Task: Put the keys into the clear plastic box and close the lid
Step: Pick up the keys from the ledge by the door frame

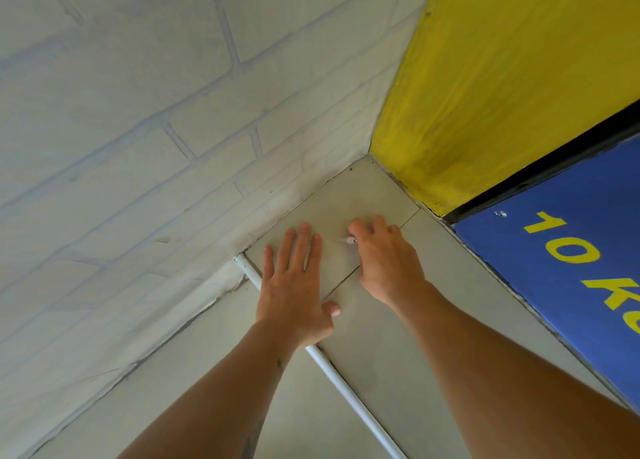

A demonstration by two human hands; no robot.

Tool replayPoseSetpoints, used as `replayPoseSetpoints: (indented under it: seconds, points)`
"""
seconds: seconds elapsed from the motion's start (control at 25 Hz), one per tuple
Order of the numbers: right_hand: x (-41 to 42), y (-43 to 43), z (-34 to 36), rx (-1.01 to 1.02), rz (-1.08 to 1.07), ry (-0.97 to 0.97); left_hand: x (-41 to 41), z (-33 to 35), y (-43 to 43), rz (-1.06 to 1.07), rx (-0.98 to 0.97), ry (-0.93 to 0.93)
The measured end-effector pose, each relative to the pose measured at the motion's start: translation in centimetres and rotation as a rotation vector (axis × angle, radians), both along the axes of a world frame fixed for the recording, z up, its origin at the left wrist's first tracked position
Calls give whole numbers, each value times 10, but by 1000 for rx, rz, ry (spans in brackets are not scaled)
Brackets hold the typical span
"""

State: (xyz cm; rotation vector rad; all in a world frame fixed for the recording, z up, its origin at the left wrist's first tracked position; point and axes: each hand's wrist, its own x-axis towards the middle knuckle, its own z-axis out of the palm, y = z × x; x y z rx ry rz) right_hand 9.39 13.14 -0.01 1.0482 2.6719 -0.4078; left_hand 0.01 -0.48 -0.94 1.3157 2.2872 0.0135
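Reaching out over pale, matte floor tiles (363, 354) from six o'clock, both bare forearms. Crossing beneath the left wrist, running from five o'clock up toward eleven, a thin, smooth white pipe (332, 368). Lying flat and wide, fingers spread, holding nothing: left hand (294, 285). Curling just to its right, at about one o'clock from it, right hand (386, 261), fingers bent down around a small whitish object (349, 240) peeking out at the thumb side; too small to identify, possibly part of the keys. Not showing anywhere: the clear plastic box. Judging the task as barely begun, with the dropping-in and the lid closing both remaining. Meeting in the corner beyond: rough white-painted brick wall (138, 129) at ten o'clock, yellow wall (502, 77) at one, glossy blue panel (571, 268) with yellow lettering at three.
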Motion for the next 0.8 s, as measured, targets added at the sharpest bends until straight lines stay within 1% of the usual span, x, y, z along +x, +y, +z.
replayPoseSetpoints:
  seconds: [0.04,0.16,0.2,0.28,0.36,0.4,0.48,0.6,0.8]
  points:
    - [5,-1,3,-48,-34,23,0,0,0,0,-2,4]
    - [25,-2,26,-239,-267,135,-1,7,2,-28,-48,-7]
    - [33,-3,39,-267,-319,163,-4,12,4,-44,-75,-15]
    - [47,-9,63,-310,-359,204,-13,26,7,-55,-155,-33]
    - [52,-18,94,-337,-386,252,-20,54,6,-77,-206,-68]
    - [52,-24,110,-347,-404,287,-20,73,3,-83,-189,-81]
    - [48,-39,146,-360,-426,345,-16,116,-6,-53,-73,-124]
    - [37,-65,206,-357,-396,407,-12,187,-23,16,73,-204]
    - [39,-104,337,-373,-378,458,-18,346,-67,105,227,-274]
